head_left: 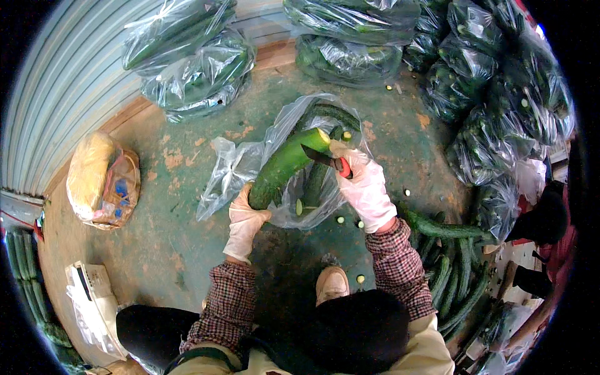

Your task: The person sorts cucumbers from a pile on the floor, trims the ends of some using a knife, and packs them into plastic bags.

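A thick green cucumber [290, 164], its upper right end cut and pale, lies slantwise in front of me. My left hand [246, 220], in a whitish glove, grips its lower left end. The gloved right hand [358, 180] holds a knife with a red handle [345, 167]; the dark blade [316, 154] points left, just below the cut end. My right fingers are beside that end. Under the cucumber, an opened clear plastic bag [307, 218] holds more cucumbers [335, 112] and a small cut piece [299, 206]. Another crumpled clear bag [232, 171] lies to its left.
Filled clear bags [201, 70] stand along the corrugated wall [79, 61], with more bags [468, 84] piled at right. Loose cucumbers [452, 276] lie at lower right, beside a person's dark shoe [539, 215]. A yellow wrapped bundle [91, 176] and a box [96, 290] stand left.
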Demonstrator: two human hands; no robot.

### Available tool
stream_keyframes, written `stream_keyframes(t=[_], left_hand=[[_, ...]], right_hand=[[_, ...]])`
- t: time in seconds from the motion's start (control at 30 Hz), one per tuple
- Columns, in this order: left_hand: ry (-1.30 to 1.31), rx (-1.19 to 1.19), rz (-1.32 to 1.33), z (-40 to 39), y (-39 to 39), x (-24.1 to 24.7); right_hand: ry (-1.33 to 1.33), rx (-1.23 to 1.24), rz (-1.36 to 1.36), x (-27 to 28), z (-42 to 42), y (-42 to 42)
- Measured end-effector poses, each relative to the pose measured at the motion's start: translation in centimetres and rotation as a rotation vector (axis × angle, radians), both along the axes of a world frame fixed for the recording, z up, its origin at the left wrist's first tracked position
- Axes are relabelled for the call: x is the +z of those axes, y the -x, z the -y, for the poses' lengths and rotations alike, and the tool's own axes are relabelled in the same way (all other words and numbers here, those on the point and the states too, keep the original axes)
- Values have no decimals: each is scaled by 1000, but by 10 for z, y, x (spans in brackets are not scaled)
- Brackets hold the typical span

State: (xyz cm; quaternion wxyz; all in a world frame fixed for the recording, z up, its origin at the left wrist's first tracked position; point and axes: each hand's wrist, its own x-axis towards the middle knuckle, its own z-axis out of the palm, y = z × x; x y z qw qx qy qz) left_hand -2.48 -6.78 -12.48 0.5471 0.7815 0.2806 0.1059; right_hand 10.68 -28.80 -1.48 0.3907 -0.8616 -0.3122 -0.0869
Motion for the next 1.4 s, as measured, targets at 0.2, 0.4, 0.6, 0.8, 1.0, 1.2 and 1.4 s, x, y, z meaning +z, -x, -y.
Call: stream_keyframes(t=[0.2,0.4,0.6,0.8,1.0,1.2,1.4], left_hand=[[24,-65,-95,-25,22,8],[359,-199,194,-16,15,18],[468,-255,307,-15,17,45],[726,-126,337,19,-14,90],[1419,146,192,48,-35,100],[1156,203,89,76,-40,71],[780,-279,468,131,-33,104]], right_hand=[[263,12,-276,-20,-28,-26],[415,23,-491,-90,-2,-47],[449,-74,-732,-88,-4,-33],[-457,149,-1266,-81,23,21],[-846,226,-1421,-72,30,72],[-926,13,-1396,-41,35,79],[-1105,144,-1195,-34,40,71]])
